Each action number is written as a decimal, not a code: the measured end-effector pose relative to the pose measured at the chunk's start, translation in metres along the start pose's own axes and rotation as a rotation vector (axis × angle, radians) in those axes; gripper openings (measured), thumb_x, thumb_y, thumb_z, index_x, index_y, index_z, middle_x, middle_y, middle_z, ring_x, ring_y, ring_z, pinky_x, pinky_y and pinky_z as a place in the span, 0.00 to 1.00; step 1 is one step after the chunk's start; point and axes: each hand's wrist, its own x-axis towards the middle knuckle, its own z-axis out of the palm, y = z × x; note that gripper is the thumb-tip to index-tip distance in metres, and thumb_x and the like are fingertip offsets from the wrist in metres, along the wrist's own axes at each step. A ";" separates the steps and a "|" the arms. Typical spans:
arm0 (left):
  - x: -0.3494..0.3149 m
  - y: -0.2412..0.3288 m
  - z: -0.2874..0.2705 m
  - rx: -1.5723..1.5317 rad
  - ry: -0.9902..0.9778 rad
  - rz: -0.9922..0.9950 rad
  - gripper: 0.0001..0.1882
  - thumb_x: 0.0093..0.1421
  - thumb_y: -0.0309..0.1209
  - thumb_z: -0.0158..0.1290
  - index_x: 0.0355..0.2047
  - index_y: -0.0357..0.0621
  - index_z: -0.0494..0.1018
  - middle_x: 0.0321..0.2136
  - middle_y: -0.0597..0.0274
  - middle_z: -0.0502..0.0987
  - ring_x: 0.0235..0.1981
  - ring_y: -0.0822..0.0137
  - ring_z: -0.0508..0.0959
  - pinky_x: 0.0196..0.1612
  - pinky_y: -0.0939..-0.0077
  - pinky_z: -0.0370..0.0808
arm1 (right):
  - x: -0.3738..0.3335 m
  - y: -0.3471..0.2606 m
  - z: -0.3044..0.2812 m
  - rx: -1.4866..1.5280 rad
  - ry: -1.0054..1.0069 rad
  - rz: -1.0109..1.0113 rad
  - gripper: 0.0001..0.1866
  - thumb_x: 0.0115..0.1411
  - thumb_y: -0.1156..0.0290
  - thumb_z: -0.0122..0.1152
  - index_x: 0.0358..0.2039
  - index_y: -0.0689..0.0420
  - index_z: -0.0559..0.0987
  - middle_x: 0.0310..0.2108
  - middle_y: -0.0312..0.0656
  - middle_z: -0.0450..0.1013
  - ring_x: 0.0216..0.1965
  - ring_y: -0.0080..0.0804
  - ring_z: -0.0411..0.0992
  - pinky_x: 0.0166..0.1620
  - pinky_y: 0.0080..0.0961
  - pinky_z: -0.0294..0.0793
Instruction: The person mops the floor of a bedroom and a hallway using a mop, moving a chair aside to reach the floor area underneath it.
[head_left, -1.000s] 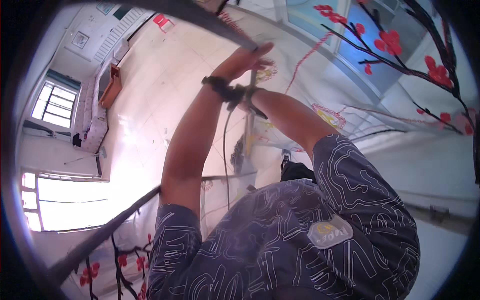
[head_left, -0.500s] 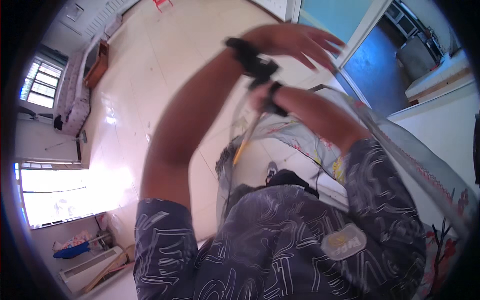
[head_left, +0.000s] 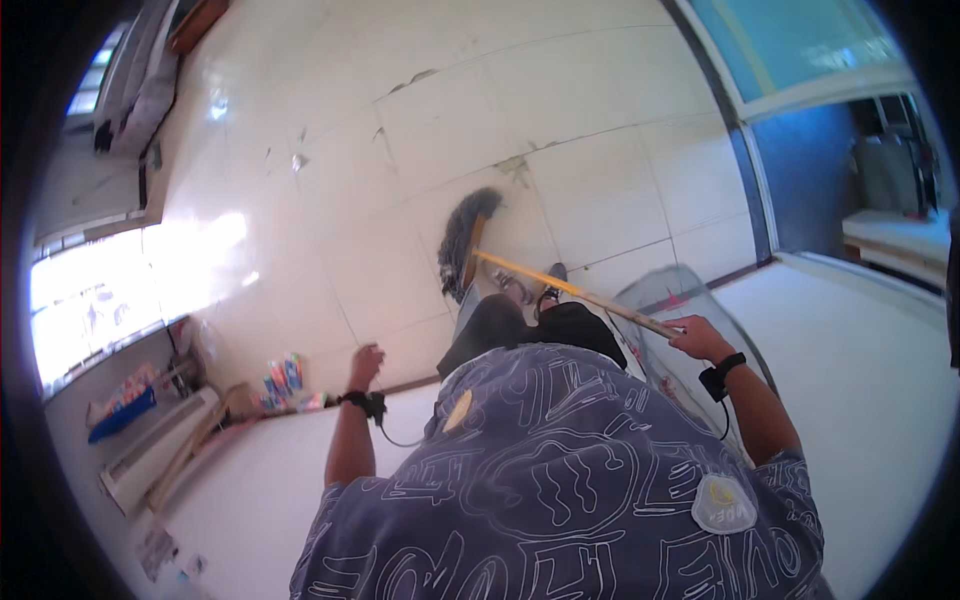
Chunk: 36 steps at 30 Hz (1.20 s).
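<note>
The right grip (head_left: 697, 338) covers part of the broom handle (head_left: 590, 297).

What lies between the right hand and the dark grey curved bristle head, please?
In the head view, a long thin yellowish handle runs from the right hand to the bristle head, crossing one dark shoe.

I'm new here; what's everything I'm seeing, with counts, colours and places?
Broom: 1, dark bristles, yellow handle, centre
Floor: 1, pale tiles, upper middle
Sheer mesh: 1, greyish, dark rim, right of centre
Glass panel: 1, bluish, upper right
Windows: 2, bright white, left
Couch-like seat: 1, greyish, upper left
Packages: several, multicoloured, lower left
Shoes: 2, dark grey, centre
Trousers: 1 pair, black, centre
Shirt: 1, dark, white-lined, lower middle
Wristbands: 2, black, on wrists
Left hand: 1, bare, seemingly empty, left of centre
Right hand: 1, bare, gripping broom
</note>
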 end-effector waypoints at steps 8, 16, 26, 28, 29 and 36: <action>-0.087 0.041 0.034 -0.783 0.091 -0.486 0.22 0.60 0.35 0.51 0.53 0.41 0.68 0.41 0.59 0.77 0.38 0.66 0.78 0.36 0.69 0.76 | 0.218 -0.199 0.032 -0.209 -0.014 -0.304 0.22 0.51 0.66 0.62 0.48 0.54 0.78 0.30 0.49 0.79 0.28 0.39 0.78 0.34 0.31 0.76; -0.133 0.073 -0.011 -0.528 0.468 -0.241 0.19 0.60 0.32 0.52 0.49 0.35 0.71 0.44 0.49 0.77 0.39 0.59 0.79 0.44 0.69 0.76 | 0.449 -0.509 0.147 -0.282 -0.258 -0.457 0.12 0.51 0.69 0.52 0.32 0.61 0.78 0.21 0.53 0.75 0.21 0.44 0.76 0.29 0.36 0.76; -0.161 0.058 0.035 -0.672 0.522 -0.388 0.17 0.59 0.31 0.53 0.46 0.37 0.73 0.42 0.52 0.78 0.39 0.61 0.79 0.45 0.71 0.75 | 0.428 -0.405 0.125 -0.508 -0.154 -0.498 0.21 0.60 0.57 0.51 0.45 0.61 0.70 0.39 0.60 0.73 0.43 0.60 0.70 0.45 0.49 0.70; -0.160 0.057 0.047 -0.662 0.529 -0.380 0.16 0.58 0.31 0.52 0.44 0.35 0.73 0.39 0.51 0.79 0.39 0.60 0.79 0.45 0.69 0.75 | 0.402 -0.353 0.077 -0.604 -0.089 -0.439 0.22 0.59 0.53 0.53 0.33 0.63 0.74 0.32 0.61 0.73 0.39 0.61 0.71 0.42 0.49 0.71; -0.156 0.057 0.048 -0.666 0.537 -0.369 0.16 0.58 0.31 0.52 0.44 0.35 0.73 0.39 0.51 0.79 0.39 0.60 0.79 0.45 0.69 0.75 | 0.387 -0.331 0.051 -0.637 -0.060 -0.401 0.23 0.58 0.53 0.54 0.28 0.64 0.75 0.33 0.62 0.72 0.39 0.61 0.71 0.41 0.49 0.70; -0.123 0.050 0.077 -0.755 0.446 -0.485 0.17 0.57 0.34 0.51 0.42 0.34 0.75 0.32 0.49 0.80 0.36 0.59 0.80 0.41 0.68 0.75 | 0.268 -0.220 -0.095 -0.385 -0.204 -0.040 0.16 0.56 0.60 0.59 0.24 0.62 0.76 0.15 0.43 0.70 0.16 0.31 0.70 0.21 0.32 0.69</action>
